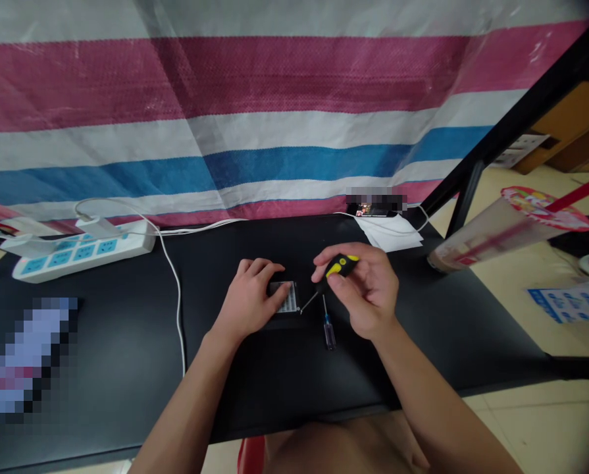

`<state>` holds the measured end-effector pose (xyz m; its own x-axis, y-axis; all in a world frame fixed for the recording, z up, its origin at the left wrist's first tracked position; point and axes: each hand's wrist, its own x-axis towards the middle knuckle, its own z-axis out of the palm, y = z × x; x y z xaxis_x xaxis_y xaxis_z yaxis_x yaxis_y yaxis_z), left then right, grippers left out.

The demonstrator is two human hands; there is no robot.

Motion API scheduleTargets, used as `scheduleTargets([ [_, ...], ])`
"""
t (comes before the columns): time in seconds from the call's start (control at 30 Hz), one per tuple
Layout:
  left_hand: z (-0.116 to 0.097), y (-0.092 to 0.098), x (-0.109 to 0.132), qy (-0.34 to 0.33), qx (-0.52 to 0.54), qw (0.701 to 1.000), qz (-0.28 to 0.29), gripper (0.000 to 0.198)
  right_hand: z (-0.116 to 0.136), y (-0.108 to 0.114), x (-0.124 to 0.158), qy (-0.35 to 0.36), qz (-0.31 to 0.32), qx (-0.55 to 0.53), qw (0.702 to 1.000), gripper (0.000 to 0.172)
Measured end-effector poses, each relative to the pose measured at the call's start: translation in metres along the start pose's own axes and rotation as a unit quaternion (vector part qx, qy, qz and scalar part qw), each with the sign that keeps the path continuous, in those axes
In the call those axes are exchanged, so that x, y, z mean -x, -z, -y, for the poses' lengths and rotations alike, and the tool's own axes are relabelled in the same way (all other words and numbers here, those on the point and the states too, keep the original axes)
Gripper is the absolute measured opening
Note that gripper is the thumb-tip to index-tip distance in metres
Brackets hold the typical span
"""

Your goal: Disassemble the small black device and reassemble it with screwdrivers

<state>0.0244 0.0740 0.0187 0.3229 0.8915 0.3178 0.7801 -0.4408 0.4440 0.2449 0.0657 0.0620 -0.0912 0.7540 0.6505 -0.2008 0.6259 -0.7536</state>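
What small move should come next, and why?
Probably settle the yellow-and-black screwdriver firmly at the near right corner of the gray gridded panel: the right hand aims its tip there, and the left hand rests on the panel.

I am bending over a black tabletop. Left, a pixelated item is lying; behind, a white power strip is sitting. A white cable is trailing forward. Centrally, a small gridded panel and a screwdriver are resting; rightward, paper is lying, a lidded cup standing.
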Motion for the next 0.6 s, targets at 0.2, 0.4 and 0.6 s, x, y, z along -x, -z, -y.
scheduleTargets([
  [0.2,-0.008,0.012,0.000,-0.023,0.040,0.999,-0.029,0.030,-0.016,0.004,-0.012,-0.012,-0.156,-0.024,0.987,0.034],
  [0.4,-0.015,0.015,0.000,-0.080,0.068,0.994,-0.039,0.028,-0.030,0.009,-0.016,-0.064,-0.226,-0.047,0.971,0.037],
  [0.6,-0.011,0.009,-0.001,-0.085,0.044,0.994,-0.043,0.023,-0.035,0.001,-0.012,-0.077,-0.213,-0.070,0.972,0.038],
])
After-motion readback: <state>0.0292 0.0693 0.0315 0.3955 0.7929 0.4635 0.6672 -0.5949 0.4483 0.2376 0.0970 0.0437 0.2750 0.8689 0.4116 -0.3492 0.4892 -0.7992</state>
